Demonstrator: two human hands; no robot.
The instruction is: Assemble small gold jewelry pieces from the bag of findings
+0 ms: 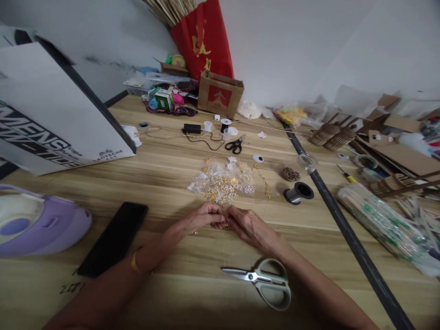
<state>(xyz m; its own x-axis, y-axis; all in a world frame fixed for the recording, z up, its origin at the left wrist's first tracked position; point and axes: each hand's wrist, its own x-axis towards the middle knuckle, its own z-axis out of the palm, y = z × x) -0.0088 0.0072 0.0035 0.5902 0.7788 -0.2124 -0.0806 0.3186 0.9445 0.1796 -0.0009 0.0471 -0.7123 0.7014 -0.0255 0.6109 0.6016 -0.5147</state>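
Observation:
My left hand (206,217) and my right hand (247,224) meet over the table, their fingertips pinched together. Between them is a small reddish beaded piece (219,225), largely covered by the fingers. Just beyond lies a heap of gold and silver jewelry findings (222,191), with clear plastic bags of more findings (215,173) around it. One tiny gold piece (195,233) rests beside my left hand. Scissors with pale grey-green handles (273,284) lie below my right hand, blades pointing left. A gold chain (264,182) is stretched out right of the heap.
A black phone (113,238) and a purple-white appliance (44,224) are at left, below a large white box (58,110). Right of the heap stand a wire spool (298,193) and a bead cluster (290,173). Black scissors (234,145) and a brown paper bag (220,94) lie farther back.

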